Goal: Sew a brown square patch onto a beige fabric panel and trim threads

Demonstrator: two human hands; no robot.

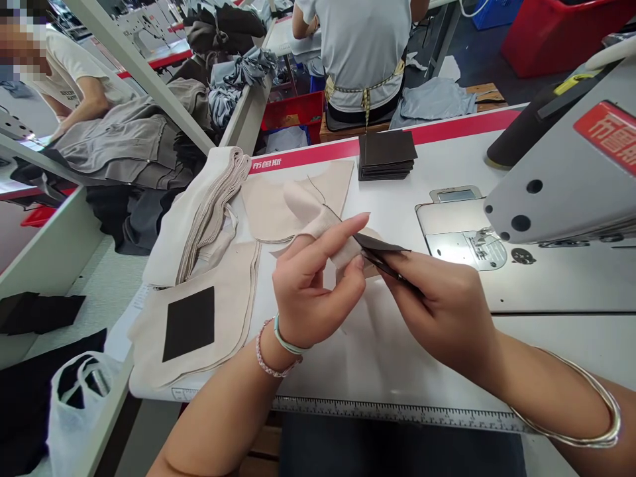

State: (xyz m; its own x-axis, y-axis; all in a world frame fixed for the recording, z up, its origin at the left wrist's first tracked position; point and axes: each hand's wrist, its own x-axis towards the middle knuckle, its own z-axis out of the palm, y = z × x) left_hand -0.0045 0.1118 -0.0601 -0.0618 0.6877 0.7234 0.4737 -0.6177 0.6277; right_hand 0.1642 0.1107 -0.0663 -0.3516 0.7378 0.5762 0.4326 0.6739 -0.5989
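Over the sewing table, my left hand [318, 281] pinches a beige fabric piece [305, 209] between thumb and fingers, with the index finger stretched out. My right hand [442, 308] is closed on a thin, dark, folded piece [380, 245] that looks like fabric. The dark piece meets the beige fabric at my left fingertips; its lower part is hidden in my right hand. A dark thread or edge runs along the beige fabric. Beneath and behind lies another beige panel [298, 192]. To the left, a black square [189, 323] rests on stacked beige panels [236, 298].
A folded beige stack [193, 212] stands at the left. Black squares [387, 154] are piled at the far edge. The sewing machine head [561, 165] overhangs the right side, above its metal needle plate [462, 248]. A ruler strip [397, 412] lines the front edge. Co-workers sit beyond.
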